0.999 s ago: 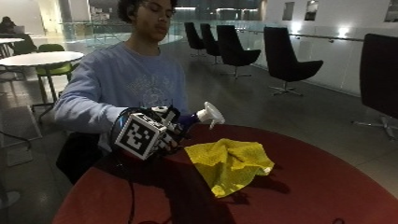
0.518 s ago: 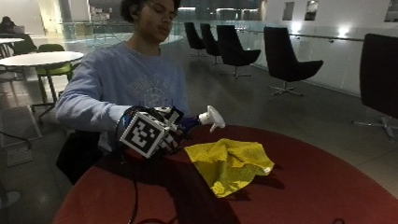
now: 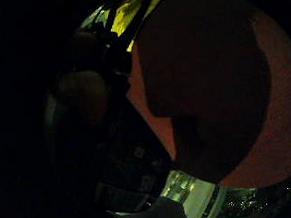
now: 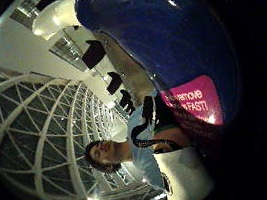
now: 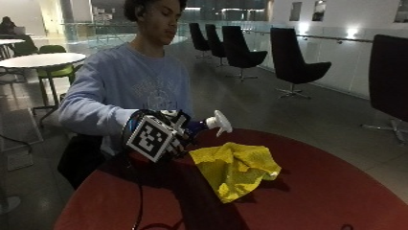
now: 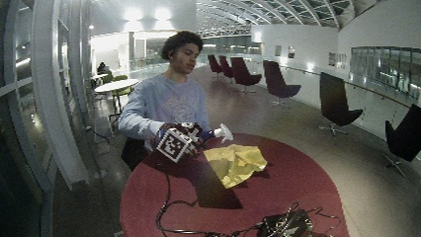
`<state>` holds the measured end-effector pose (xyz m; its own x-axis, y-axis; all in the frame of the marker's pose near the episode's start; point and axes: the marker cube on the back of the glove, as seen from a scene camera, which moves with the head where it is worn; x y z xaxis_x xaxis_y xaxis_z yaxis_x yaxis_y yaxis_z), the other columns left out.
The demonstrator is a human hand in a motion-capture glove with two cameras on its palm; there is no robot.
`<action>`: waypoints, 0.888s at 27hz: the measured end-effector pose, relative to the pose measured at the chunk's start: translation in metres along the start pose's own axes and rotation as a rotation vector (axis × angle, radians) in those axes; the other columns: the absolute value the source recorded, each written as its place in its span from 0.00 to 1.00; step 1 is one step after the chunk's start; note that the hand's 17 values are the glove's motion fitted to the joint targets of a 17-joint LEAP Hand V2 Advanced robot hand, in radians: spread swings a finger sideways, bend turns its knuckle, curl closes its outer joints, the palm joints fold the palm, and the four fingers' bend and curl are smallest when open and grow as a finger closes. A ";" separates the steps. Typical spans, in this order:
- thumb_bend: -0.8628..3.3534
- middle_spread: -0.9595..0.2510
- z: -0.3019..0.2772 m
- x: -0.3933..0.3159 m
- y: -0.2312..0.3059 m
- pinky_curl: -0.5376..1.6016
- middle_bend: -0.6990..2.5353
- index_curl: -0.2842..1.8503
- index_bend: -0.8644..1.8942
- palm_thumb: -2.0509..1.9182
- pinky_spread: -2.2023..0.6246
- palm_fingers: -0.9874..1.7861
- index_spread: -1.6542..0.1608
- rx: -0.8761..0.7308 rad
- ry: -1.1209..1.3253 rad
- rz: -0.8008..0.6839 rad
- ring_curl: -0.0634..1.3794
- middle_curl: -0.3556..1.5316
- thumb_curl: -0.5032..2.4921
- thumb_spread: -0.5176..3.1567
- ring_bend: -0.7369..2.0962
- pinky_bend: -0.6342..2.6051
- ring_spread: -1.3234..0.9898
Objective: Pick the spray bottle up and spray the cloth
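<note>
Outside view: gloved right hand (image 5: 167, 139) is gripping the blue spray bottle (image 5: 203, 125) above the near edge of the red round surface (image 5: 331, 191), fingers curled round its body. White nozzle (image 5: 220, 123) is pointing toward the yellow cloth (image 5: 234, 165), which is lying crumpled on the surface just beside the hand. Thumb-side palm view: bottle's blue body (image 4: 165, 39) with pink label (image 4: 197, 100) is filling much of the field, close against the palm.
</note>
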<state>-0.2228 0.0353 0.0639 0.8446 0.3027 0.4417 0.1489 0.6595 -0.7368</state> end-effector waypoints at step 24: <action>0.20 0.79 0.164 -0.151 -0.128 0.42 0.35 0.15 0.33 0.70 0.86 0.55 0.70 0.221 -0.084 -0.984 0.30 0.41 0.35 0.40 0.52 0.38 0.60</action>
<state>-0.4538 0.0181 0.1759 0.3581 -0.4024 0.8426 0.6539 0.7522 0.0813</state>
